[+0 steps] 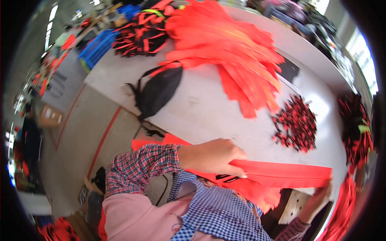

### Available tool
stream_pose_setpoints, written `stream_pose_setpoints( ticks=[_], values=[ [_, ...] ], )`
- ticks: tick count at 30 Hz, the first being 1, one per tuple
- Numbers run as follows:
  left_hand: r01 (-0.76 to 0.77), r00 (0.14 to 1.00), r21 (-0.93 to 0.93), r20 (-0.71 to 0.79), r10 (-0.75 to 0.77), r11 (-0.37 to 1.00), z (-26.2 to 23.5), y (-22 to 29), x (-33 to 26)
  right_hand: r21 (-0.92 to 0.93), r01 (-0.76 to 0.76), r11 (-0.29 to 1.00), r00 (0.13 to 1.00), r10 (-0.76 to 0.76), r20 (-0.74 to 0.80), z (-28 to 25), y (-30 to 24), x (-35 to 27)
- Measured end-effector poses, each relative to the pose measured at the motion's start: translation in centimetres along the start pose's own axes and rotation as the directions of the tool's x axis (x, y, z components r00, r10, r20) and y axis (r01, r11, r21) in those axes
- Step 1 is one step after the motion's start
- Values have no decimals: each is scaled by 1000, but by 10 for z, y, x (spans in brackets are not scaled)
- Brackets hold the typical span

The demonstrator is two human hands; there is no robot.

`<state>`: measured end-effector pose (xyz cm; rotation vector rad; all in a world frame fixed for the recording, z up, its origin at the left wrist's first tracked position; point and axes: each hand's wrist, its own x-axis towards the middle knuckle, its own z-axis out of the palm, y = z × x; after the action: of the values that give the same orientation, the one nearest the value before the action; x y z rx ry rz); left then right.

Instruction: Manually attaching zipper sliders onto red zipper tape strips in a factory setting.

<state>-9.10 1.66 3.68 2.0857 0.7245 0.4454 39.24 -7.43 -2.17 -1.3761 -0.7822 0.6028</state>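
Right now, through the head camera, I have the left hand [219,156] closed over an orange-red fabric strip [291,174], thumb and fingers pinching it near some black printing. The strip runs flat from there toward the right, a line along its length, just above the person's lap at the near edge of the white table [201,116]. At its far end I see the right hand [320,197] touching the corner, but it is blurred and partly hidden, so I can't tell how tightly its fingers are closed. More orange-red fabric [267,197] bunches beneath the strip, over the blue checked apron [219,209]. Across the tabletop I make out a big fanned heap of orange-red strips [229,48], a black cloth piece [161,89] left of it, and a small pile of red-and-black bits [296,123] near the right side.
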Motion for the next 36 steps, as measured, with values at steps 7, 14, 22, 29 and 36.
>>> stream_pose_setpoints(
  ticks=[7,14,22,29,36],
  values=[
    [-104,948,452,314,-49,886,98,-80,6,-872,185,454,968,72,242,-38,82,-77],
    [235,429,248,841,-329,940,71,-54,-85,-629,500,595,833,-130,538,79,46,-37],
    [692,187,-12,969,-163,722,87,-127,-172,-327,764,556,550,-296,781,185,48,5],
    [626,184,15,969,-166,780,40,-158,-122,-252,824,507,425,-261,867,209,45,22],
    [435,111,40,989,-98,900,8,-199,-20,-401,782,477,533,-179,827,160,33,24]
  ],
)
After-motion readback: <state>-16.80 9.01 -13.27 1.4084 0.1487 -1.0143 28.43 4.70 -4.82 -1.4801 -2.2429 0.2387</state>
